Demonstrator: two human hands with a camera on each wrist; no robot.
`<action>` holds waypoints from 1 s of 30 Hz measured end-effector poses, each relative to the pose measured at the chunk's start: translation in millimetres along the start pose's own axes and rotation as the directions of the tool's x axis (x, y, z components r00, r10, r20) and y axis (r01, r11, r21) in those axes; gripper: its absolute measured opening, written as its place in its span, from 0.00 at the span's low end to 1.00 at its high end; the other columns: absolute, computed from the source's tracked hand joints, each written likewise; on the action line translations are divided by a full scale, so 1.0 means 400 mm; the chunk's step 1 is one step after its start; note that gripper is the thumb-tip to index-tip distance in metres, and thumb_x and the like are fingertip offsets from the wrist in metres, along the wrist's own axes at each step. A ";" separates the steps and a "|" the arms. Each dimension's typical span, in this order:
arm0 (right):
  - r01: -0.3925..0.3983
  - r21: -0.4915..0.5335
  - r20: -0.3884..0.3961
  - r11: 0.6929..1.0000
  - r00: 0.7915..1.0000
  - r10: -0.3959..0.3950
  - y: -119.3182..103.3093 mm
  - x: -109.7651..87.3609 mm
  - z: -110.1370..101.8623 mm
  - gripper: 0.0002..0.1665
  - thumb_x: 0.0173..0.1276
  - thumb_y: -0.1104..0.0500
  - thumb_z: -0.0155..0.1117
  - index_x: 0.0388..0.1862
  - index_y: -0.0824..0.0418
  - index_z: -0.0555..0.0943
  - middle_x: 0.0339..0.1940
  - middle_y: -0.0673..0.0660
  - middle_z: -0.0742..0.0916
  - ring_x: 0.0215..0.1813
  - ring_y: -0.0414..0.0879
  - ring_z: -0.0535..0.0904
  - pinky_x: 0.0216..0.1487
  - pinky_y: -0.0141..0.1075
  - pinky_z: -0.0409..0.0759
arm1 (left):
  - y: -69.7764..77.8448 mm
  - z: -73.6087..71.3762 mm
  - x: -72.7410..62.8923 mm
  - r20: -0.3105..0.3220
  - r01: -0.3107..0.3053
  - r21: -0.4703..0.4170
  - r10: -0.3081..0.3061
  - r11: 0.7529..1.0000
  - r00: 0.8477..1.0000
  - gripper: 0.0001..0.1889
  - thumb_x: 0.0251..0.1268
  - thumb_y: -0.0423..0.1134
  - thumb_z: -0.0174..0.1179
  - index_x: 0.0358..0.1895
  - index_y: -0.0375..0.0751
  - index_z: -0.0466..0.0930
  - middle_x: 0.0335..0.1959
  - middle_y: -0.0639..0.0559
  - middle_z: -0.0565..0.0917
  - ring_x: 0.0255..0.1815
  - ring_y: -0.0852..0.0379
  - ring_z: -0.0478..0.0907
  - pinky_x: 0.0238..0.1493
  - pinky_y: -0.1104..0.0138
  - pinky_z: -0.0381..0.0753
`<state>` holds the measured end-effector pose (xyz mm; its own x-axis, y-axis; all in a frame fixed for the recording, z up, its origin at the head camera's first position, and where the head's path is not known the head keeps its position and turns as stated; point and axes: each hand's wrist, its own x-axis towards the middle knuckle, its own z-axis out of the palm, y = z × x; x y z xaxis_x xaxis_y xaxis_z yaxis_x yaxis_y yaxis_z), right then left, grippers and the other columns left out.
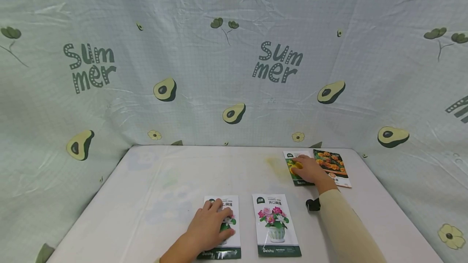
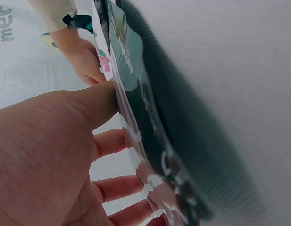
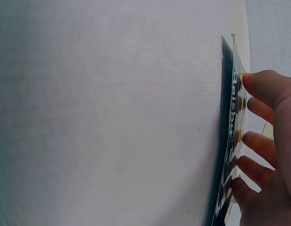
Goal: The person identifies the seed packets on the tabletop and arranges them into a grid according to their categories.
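Observation:
At the near middle of the table, my left hand (image 1: 209, 226) rests on a flat seed packet (image 1: 223, 251) with a white front and dark green foot, fingers spread and covering part of its picture. In the left wrist view, the thumb and fingertips touch the packet's face. To its right lies a second packet (image 1: 276, 226) showing pink and white flowers in a striped pot. Farther back at the right, my right hand (image 1: 308, 169) lies over a packet with yellow flowers (image 1: 295, 177). The right wrist view shows those fingertips (image 3: 251, 167) touching its surface.
Beside the right hand lies an orange-flower packet (image 1: 332, 163), close to the table's back right corner. A dark object (image 1: 313, 204) sits at the right wrist. Behind the white table (image 1: 146, 198) hangs a pale sheet (image 1: 197, 68) printed with avocados.

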<state>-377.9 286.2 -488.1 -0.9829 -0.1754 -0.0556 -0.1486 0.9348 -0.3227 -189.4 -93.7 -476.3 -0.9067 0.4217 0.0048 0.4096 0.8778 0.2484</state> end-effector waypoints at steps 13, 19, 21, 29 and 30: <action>-0.014 0.002 0.026 1.000 1.000 0.014 0.000 0.002 -0.004 0.33 0.77 0.46 0.59 0.76 0.58 0.71 0.78 0.70 0.68 0.77 0.72 0.62 0.73 0.67 0.62 | -0.002 0.004 0.003 -0.003 -0.004 -0.005 0.004 1.000 1.000 0.25 0.62 0.63 0.67 0.58 0.58 0.82 0.58 0.50 0.76 0.53 0.46 0.72 0.46 0.49 0.77; -0.018 0.001 0.023 1.000 1.000 0.018 -0.009 0.000 -0.008 0.32 0.77 0.46 0.59 0.75 0.58 0.72 0.77 0.71 0.68 0.76 0.73 0.63 0.71 0.68 0.64 | -0.003 0.004 0.003 0.000 0.000 -0.005 0.000 1.000 1.000 0.25 0.62 0.63 0.67 0.58 0.58 0.82 0.58 0.50 0.76 0.53 0.46 0.72 0.47 0.49 0.77; -0.017 -0.007 0.021 1.000 1.000 0.017 -0.011 0.001 -0.008 0.32 0.76 0.46 0.59 0.74 0.58 0.73 0.76 0.71 0.69 0.75 0.73 0.63 0.70 0.69 0.64 | -0.003 0.004 0.002 -0.001 -0.002 -0.004 0.002 1.000 1.000 0.24 0.62 0.63 0.67 0.58 0.58 0.82 0.58 0.50 0.76 0.54 0.46 0.72 0.47 0.49 0.77; -0.042 -0.023 0.037 0.999 0.998 0.043 -0.023 0.000 -0.010 0.33 0.75 0.44 0.59 0.74 0.57 0.71 0.74 0.71 0.69 0.71 0.72 0.65 0.68 0.71 0.64 | -0.003 0.001 0.003 0.001 -0.002 0.001 0.002 1.000 1.000 0.25 0.62 0.63 0.67 0.58 0.58 0.82 0.57 0.50 0.76 0.53 0.47 0.71 0.45 0.50 0.77; -0.044 -0.024 0.042 0.999 0.998 0.045 -0.023 -0.001 -0.011 0.34 0.75 0.43 0.59 0.74 0.56 0.71 0.74 0.71 0.69 0.71 0.72 0.65 0.68 0.71 0.64 | -0.003 0.002 0.003 0.000 -0.003 0.000 0.003 1.000 1.000 0.24 0.62 0.63 0.68 0.57 0.58 0.82 0.57 0.50 0.76 0.52 0.47 0.71 0.45 0.50 0.77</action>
<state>-376.7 278.9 -480.9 -0.9832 -0.1457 -0.1098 -0.1073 0.9487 -0.2975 -190.7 -94.1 -477.4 -0.9055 0.4242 0.0060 0.4123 0.8766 0.2483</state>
